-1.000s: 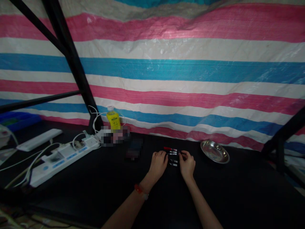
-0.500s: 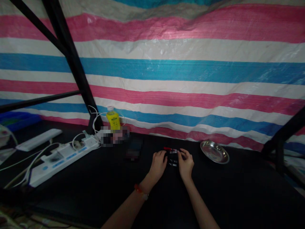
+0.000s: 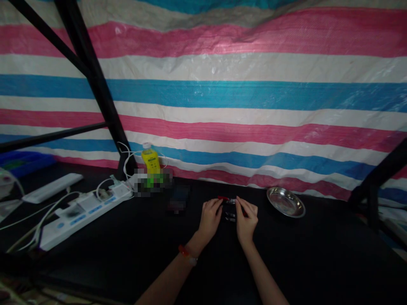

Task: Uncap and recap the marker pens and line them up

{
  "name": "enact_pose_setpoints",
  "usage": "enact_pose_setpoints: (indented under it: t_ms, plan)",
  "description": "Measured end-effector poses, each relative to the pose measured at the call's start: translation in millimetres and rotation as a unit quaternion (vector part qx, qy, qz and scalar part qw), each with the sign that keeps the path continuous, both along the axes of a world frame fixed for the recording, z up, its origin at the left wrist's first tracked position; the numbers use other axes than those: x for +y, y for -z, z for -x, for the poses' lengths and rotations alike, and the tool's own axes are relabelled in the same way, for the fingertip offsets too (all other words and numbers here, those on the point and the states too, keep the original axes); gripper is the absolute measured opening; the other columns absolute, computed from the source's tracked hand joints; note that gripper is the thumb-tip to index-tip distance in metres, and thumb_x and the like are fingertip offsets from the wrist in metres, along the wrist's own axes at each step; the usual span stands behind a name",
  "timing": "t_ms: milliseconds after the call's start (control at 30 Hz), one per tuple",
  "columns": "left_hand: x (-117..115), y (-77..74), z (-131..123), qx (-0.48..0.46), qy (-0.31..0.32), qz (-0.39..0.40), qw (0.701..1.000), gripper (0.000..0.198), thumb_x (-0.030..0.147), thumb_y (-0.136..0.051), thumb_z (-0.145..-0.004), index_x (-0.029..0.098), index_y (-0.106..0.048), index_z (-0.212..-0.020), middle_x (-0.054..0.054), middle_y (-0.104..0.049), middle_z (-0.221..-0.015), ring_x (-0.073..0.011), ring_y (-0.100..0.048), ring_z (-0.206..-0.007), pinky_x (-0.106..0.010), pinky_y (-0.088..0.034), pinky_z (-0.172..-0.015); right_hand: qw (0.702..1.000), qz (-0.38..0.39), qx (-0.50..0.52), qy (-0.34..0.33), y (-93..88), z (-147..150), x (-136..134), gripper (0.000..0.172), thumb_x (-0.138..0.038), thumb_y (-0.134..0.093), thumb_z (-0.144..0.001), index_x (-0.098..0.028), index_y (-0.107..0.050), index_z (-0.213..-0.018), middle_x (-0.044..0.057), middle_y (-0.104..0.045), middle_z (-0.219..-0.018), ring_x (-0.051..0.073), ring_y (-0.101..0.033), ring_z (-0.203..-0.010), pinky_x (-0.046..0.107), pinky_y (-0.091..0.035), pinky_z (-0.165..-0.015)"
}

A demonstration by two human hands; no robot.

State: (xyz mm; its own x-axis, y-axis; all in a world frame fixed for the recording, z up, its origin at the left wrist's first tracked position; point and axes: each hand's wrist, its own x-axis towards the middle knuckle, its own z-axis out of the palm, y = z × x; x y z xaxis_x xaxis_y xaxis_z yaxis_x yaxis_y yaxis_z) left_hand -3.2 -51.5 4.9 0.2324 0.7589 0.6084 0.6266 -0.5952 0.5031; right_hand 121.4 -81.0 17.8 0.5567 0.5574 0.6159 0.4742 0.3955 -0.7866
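Several slim pens or markers lie crosswise in a column on the black table between my hands. The farthest is a red marker (image 3: 224, 198). Close against it is a dark marker (image 3: 231, 201) with pale print, its ends at my fingertips. My left hand (image 3: 210, 217) is closed at its left end, with a bead bracelet (image 3: 187, 254) on the wrist. My right hand (image 3: 247, 220) pinches its right end with thumb and fingers. Nearer me, more dark markers (image 3: 230, 217) show between the palms; their ends are hard to make out against the black surface.
To the right sits a round metal dish (image 3: 285, 202). At left are a white power strip (image 3: 85, 214) with cables, a long white bar (image 3: 52, 187) and a yellow bottle (image 3: 151, 160). A dark blurred item (image 3: 178, 198) lies left of my hands. Striped sheeting (image 3: 222, 114) hangs behind.
My hands have shifted slightly away from me. The dark marker at my fingertips has moved up closer to the red one, widening the space to the nearer dark markers.
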Motion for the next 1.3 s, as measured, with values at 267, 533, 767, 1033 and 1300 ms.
enact_pose_setpoints:
  t_ms: [267,533,767,1033,1300]
  plan:
    - [-3.2,-4.2,-2.1,-0.001,0.061,0.01,0.998,0.027,0.018,-0.047,-0.088,0.021,-0.054,-0.114,-0.005,-0.061,-0.107,-0.0159,-0.056,-0.099,-0.032,-0.043,-0.084,0.999,0.002,-0.04,-0.021,2.1,-0.2,-1.1,0.03,-0.036,-0.059,-0.08,-0.019,-0.067,-0.104,0.008,-0.066,-0.088,0.018,-0.053,-0.078,0.032,-0.046,-0.073]
    - [-4.1,-6.9,-2.5,0.01,0.036,0.027,0.999,0.017,0.016,-0.056,-0.084,0.021,-0.063,-0.098,-0.001,-0.069,-0.093,-0.0149,-0.062,-0.084,-0.035,-0.038,-0.084,0.998,-0.028,0.049,0.014,-5.8,1.9,-5.3,0.029,-0.037,-0.061,-0.077,-0.015,-0.063,-0.096,0.008,-0.062,-0.086,0.017,-0.058,-0.077,0.031,-0.046,-0.071]
    - [-7.6,-14.1,-1.5,0.021,-0.004,0.001,1.0,0.008,0.024,-0.059,-0.082,0.023,-0.066,-0.087,0.0,-0.071,-0.084,-0.0156,-0.063,-0.079,-0.04,-0.031,-0.089,0.998,-0.004,0.061,0.023,-0.1,-5.2,-1.5,0.026,-0.04,-0.061,-0.076,-0.016,-0.06,-0.086,0.006,-0.058,-0.082,0.016,-0.056,-0.076,0.031,-0.045,-0.071]
    - [-3.6,-17.4,6.0,0.075,0.01,-0.003,0.997,0.012,0.024,-0.055,-0.085,0.023,-0.067,-0.082,0.0,-0.07,-0.078,-0.0163,-0.059,-0.08,-0.043,-0.027,-0.093,0.999,0.02,0.026,-0.003,4.7,-10.3,1.1,0.025,-0.041,-0.062,-0.074,-0.018,-0.057,-0.081,0.002,-0.054,-0.078,0.016,-0.053,-0.075,0.031,-0.044,-0.072]
    - [2.1,-18.5,11.8,0.1,0.039,-0.028,0.994,0.011,0.023,-0.054,-0.086,0.024,-0.065,-0.086,0.002,-0.069,-0.08,-0.0157,-0.058,-0.085,-0.042,-0.023,-0.096,0.992,0.032,0.116,-0.022,5.3,-21.3,6.7,0.032,-0.047,-0.064,-0.071,-0.016,-0.057,-0.076,0.002,-0.056,-0.074,0.014,-0.055,-0.068,0.029,-0.044,-0.069]
